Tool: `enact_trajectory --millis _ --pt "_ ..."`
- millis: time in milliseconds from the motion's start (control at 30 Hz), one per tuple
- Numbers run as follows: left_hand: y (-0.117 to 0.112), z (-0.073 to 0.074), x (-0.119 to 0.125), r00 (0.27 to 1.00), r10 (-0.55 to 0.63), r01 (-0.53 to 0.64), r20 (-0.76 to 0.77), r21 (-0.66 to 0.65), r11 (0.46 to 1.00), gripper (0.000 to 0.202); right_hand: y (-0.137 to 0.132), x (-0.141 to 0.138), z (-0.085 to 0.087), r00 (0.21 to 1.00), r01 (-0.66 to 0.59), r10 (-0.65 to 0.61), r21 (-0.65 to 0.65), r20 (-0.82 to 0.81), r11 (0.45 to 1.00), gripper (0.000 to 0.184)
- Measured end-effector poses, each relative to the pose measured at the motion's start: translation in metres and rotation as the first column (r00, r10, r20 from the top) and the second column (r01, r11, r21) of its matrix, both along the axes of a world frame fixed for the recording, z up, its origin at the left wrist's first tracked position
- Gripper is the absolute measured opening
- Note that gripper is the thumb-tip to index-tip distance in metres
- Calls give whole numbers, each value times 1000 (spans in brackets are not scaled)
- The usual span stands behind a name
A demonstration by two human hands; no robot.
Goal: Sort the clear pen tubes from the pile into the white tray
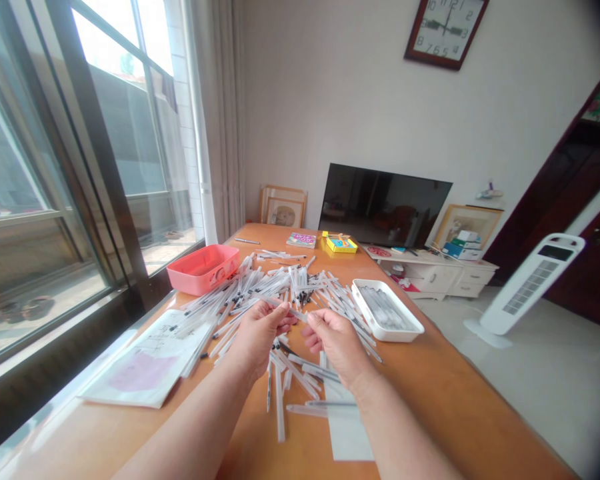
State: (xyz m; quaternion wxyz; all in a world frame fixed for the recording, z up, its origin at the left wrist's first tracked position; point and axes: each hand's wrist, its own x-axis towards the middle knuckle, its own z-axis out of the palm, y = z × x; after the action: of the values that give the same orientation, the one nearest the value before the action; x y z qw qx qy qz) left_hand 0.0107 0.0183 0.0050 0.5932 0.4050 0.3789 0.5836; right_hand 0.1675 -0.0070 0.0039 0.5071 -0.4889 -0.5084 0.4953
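"What's between the hands?"

"A slim clear pen barrel (289, 309), lying almost level across the view, its right end dipping slightly toward the person."

"And the hands?"

"Both are raised above the table, wrists turned inward. The left hand (260, 335) pinches one end between thumb and fingers; the right hand (336, 345) pinches the other with curled fingertips."

"What's under them?"

"A loose heap of similar pens (260, 297) on an orange wooden table (445, 380). A white tray of pens (387, 312) sits just right of the heap, a coral plastic box (203, 269) to the left."

"Any readable writing?"

"Only the numerals on the wall clock (446, 30). The booklet (301, 240) is too small to read."
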Motion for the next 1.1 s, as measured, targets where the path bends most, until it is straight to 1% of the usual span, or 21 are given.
enact_trajectory --millis 133,233,300,400,467,500,533,600,667,700,733,767,833,967,1100 --pt "1 -1 -1 999 -33 33 -23 1 999 30 -1 5 5 998 -22 24 -29 64 999 28" --pt "-1 1 -1 997 -68 68 -43 6 998 31 0 10 7 997 0 -3 41 82 999 25" --pt "-2 2 -1 993 -100 101 -63 10 995 33 2 15 6 990 43 -60 130 126 991 23" --pt "-4 4 -1 990 -111 112 -91 9 994 37 9 28 4 948 171 -228 248 224 954 24" --pt "-4 4 -1 992 -74 75 -105 3 997 40 15 42 2 873 287 -381 312 304 906 25" --pt "-3 4 -1 992 -53 53 -113 0 999 41 18 50 2 814 347 -466 352 347 869 26" --pt "-3 4 -1 992 -38 38 -119 -4 999 41 20 59 2 741 403 -547 394 389 826 26" --pt "-2 4 -1 992 -21 20 -126 -14 1000 43 23 77 3 550 519 -695 463 462 718 25" --pt "-1 4 -2 991 -15 12 -131 -20 1000 43 24 93 4 372 607 -762 482 530 632 23" --pt "0 3 -2 990 -18 15 -137 -20 1000 43 24 99 4 304 643 -771 477 559 599 22" --pt "0 2 -3 989 -23 21 -144 -18 1000 43 23 103 4 251 674 -773 468 583 572 22" --pt "1 2 -3 988 -29 28 -152 -15 1000 42 23 107 2 215 697 -768 456 603 553 23" --pt "2 0 -5 987 -31 30 -159 -11 1000 42 24 110 -2 185 723 -748 427 637 543 23" --pt "4 -2 -7 988 -27 25 -153 -15 1000 41 27 112 -13 200 732 -695 366 691 575 20" --pt "6 -3 -8 990 -1 -2 -139 -23 1000 42 31 113 -18 196 742 -677 344 710 576 20"
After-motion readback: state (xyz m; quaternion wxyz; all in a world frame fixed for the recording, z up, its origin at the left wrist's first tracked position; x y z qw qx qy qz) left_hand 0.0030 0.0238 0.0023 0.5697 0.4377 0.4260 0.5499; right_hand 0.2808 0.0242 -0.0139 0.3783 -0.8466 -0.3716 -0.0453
